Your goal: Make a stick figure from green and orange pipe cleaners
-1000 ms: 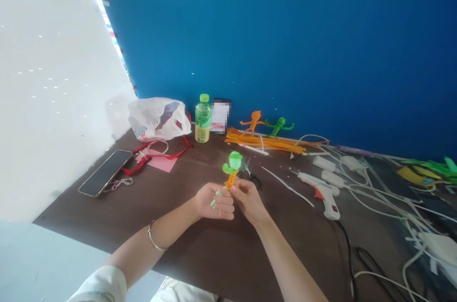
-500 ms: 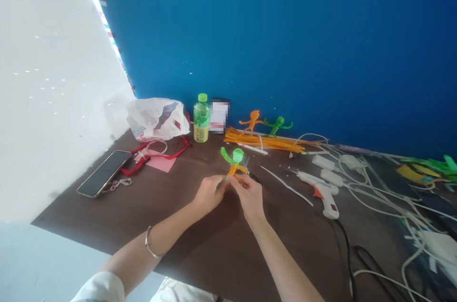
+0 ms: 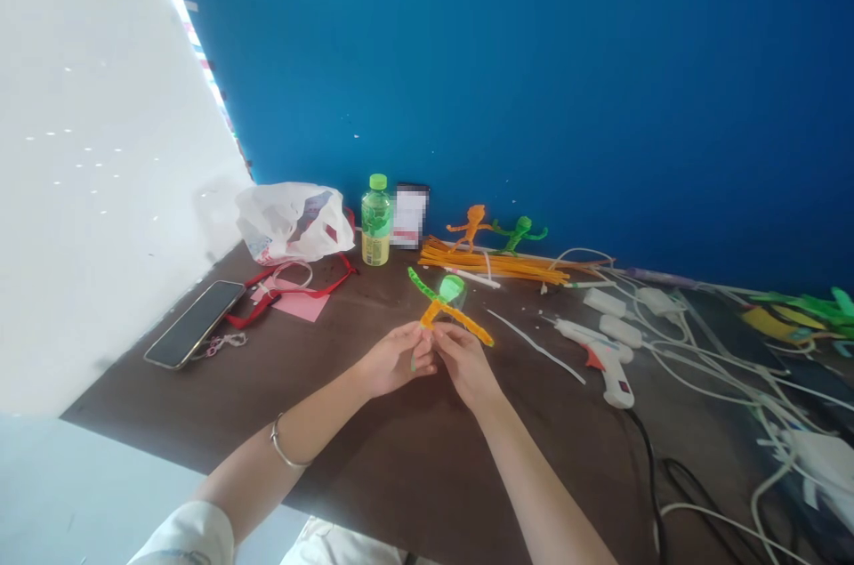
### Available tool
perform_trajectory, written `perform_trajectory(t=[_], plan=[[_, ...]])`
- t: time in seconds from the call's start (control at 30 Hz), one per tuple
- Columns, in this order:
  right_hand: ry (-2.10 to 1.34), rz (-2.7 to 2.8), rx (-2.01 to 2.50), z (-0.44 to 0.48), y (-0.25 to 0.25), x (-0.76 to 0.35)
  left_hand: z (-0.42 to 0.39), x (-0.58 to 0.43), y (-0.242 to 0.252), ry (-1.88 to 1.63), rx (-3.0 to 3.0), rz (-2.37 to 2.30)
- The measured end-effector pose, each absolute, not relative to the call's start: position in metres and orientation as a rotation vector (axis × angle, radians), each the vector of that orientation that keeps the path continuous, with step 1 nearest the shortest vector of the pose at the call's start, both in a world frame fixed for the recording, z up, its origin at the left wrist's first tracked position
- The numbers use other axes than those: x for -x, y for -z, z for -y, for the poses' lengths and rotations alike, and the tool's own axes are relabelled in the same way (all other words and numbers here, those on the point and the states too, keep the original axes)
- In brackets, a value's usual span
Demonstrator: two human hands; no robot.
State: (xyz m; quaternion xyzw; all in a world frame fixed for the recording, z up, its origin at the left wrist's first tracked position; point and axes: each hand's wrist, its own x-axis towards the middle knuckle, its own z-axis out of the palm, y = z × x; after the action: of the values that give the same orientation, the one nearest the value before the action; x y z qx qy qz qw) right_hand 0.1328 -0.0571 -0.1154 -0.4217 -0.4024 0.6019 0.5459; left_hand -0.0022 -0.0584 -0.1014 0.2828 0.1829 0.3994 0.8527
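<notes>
Both my hands hold a pipe-cleaner figure (image 3: 440,309) above the dark wooden table (image 3: 400,449). It has a round bright green head, a green strand reaching up-left and an orange strand reaching right. My left hand (image 3: 395,360) pinches its lower part from the left. My right hand (image 3: 463,362) holds it from the right, fingertips close to the left hand's. The lowest part of the figure is hidden by my fingers.
Beyond my hands stand a small orange figure (image 3: 472,227), a green figure (image 3: 519,234) and a bundle of orange pipe cleaners (image 3: 494,264). A white glue gun (image 3: 600,360) and tangled white cables lie right. A phone (image 3: 195,325), plastic bag (image 3: 294,223) and green-capped bottle (image 3: 375,220) lie left.
The figure's orange strand now extends right and its green strand extends up-left, both spread wider than before. My hands have come together around its lower part.
</notes>
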Motion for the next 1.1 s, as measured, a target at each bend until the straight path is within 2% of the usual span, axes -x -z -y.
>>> perform_trajectory(t=[0.2, 0.43, 0.67, 0.9, 1.0, 1.1], plan=[[-1.66, 0.826, 0.834, 0.059, 0.115, -0.134, 0.065, 0.005, 0.1, -0.624, -0.274, -0.212], [-1.745, 0.788, 0.697, 0.066, 0.115, -0.126, 0.07, 0.004, 0.108, -0.583, -0.061, -0.205], [-1.576, 0.747, 0.948, 0.065, 0.108, -0.123, 0.066, -0.007, 0.105, -0.652, -0.322, -0.374], [-1.05, 0.986, 1.15, 0.067, 0.109, -0.122, 0.061, -0.01, 0.117, -1.175, -0.931, -0.876], [-0.982, 1.021, 1.193, 0.066, 0.111, -0.124, 0.059, -0.006, 0.116, -1.155, -1.124, -0.961], [-1.044, 0.992, 1.136, 0.065, 0.111, -0.125, 0.059, -0.005, 0.112, -1.106, -1.071, -0.943]])
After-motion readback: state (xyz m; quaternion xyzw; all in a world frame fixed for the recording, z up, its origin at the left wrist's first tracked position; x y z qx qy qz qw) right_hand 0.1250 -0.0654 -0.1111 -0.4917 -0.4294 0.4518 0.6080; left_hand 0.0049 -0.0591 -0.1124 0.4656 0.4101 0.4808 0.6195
